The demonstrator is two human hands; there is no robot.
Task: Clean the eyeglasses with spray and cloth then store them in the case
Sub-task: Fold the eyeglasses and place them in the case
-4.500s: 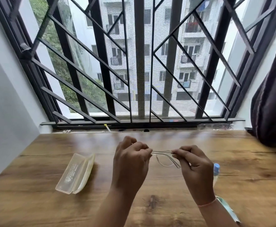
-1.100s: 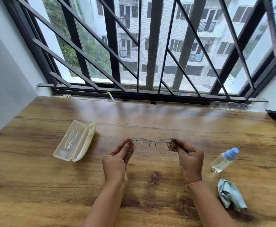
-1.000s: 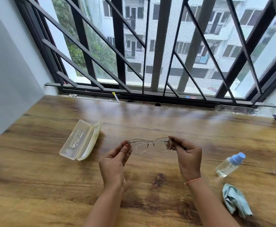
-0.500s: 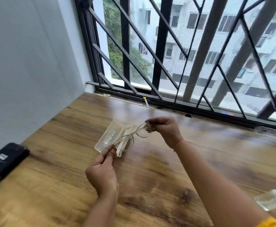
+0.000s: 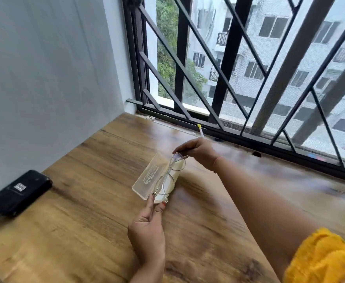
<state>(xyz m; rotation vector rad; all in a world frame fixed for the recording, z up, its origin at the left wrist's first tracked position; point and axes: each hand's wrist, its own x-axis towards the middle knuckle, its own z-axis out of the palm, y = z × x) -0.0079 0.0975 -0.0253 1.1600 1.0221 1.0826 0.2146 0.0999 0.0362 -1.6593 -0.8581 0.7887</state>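
Note:
Thin-framed eyeglasses (image 5: 170, 174) with clear lenses hang folded right over the open translucent case (image 5: 149, 177), which lies on the wooden table (image 5: 85, 221). My left hand (image 5: 148, 231) pinches the near end of the frame. My right hand (image 5: 197, 151) pinches the far end from above. The glasses line up along the case's pale tray half. I cannot tell whether they touch it. The spray bottle and the cloth are out of view.
A black case-like object (image 5: 19, 192) lies at the table's left edge by the grey wall (image 5: 44, 78). A barred window (image 5: 249, 78) runs along the far side, with a small yellow-tipped stick (image 5: 200, 129) on its sill.
Both hands carried the glasses left from the table's middle to over the open case. The view swung left, so the bottle and cloth dropped out of sight.

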